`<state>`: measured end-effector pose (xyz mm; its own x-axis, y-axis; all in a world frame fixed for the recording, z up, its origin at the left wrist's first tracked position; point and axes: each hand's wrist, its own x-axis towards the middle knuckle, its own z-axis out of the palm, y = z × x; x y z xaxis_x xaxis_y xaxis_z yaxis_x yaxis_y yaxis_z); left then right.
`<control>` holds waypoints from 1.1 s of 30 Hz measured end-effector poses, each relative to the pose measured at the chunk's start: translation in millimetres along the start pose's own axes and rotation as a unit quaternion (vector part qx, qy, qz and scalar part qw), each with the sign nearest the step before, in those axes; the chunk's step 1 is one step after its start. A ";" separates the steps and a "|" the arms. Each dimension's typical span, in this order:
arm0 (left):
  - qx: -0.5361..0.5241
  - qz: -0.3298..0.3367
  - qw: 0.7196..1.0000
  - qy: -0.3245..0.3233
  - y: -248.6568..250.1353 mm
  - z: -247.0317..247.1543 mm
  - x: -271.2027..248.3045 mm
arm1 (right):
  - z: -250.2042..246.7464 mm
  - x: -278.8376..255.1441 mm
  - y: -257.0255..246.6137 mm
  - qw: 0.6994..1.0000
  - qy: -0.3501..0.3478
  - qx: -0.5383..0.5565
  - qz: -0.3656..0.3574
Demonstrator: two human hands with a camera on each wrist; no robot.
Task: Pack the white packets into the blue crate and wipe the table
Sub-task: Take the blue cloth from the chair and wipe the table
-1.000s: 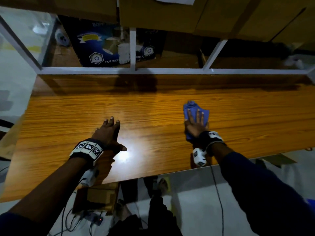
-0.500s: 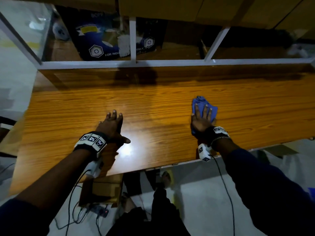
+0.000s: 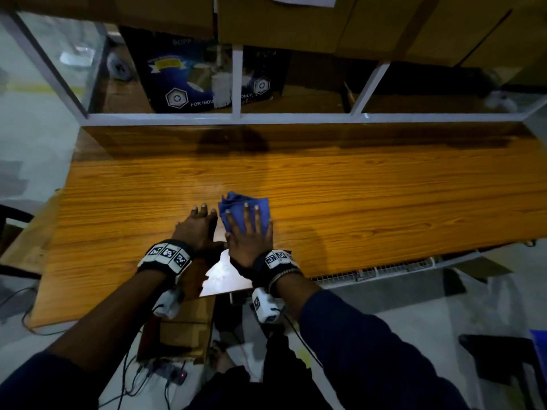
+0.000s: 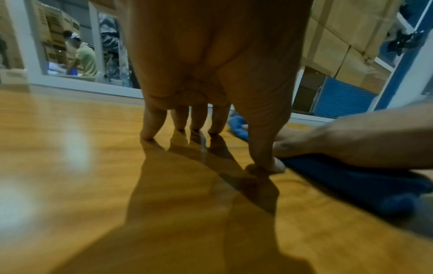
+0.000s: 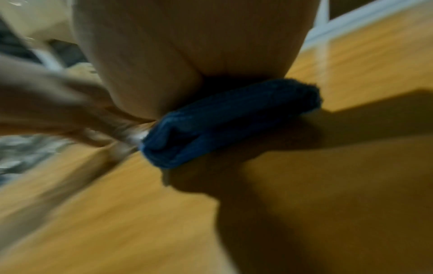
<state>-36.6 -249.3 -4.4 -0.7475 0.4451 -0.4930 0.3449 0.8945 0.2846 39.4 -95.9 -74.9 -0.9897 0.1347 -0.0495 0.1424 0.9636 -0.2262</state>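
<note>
A folded blue cloth (image 3: pixel 235 206) (image 5: pixel 225 126) (image 4: pixel 365 187) lies on the wooden table (image 3: pixel 384 202) near its front middle. My right hand (image 3: pixel 250 232) presses flat on the cloth with straight, spread fingers. Just left of it, my left hand (image 3: pixel 196 229) (image 4: pixel 211 118) rests on the bare tabletop with fingers straight and tips touching the wood, its thumb next to the cloth's edge. A sliver of blue (image 3: pixel 540 341), perhaps the crate, shows on the floor at the far right. No white packets are in view.
A white-framed glass partition (image 3: pixel 236 116) runs along the table's far edge, with cardboard boxes (image 3: pixel 296 22) and a dark printed carton (image 3: pixel 189 75) behind it. Below the front edge are cables (image 3: pixel 142 380), a wooden box (image 3: pixel 180 335) and my feet.
My right hand has slid the blue cloth leftward across the table until it lies right beside my left hand, which stays planted on the wood.
</note>
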 end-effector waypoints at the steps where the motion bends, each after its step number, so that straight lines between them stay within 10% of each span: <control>1: 0.006 -0.005 1.000 -0.014 1.6 2.7 -6.1 | -2.3 -6.6 -4.2 1.000 -0.018 -0.013 -0.017; 19: 0.048 -0.015 0.999 -0.020 2.0 19.0 -12.3 | -95.2 -40.1 290.6 0.952 -0.099 0.087 0.275; 33: 0.064 -0.004 0.997 -0.032 -0.7 26.5 -8.7 | -24.4 -47.5 119.8 0.992 -0.049 -0.020 0.115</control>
<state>-15.3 -252.7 -22.1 -0.7143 0.4363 -0.5472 0.4123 0.8941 0.1748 103.0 18.8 -75.9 -0.9243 0.3311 -0.1900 0.3618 0.9186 -0.1591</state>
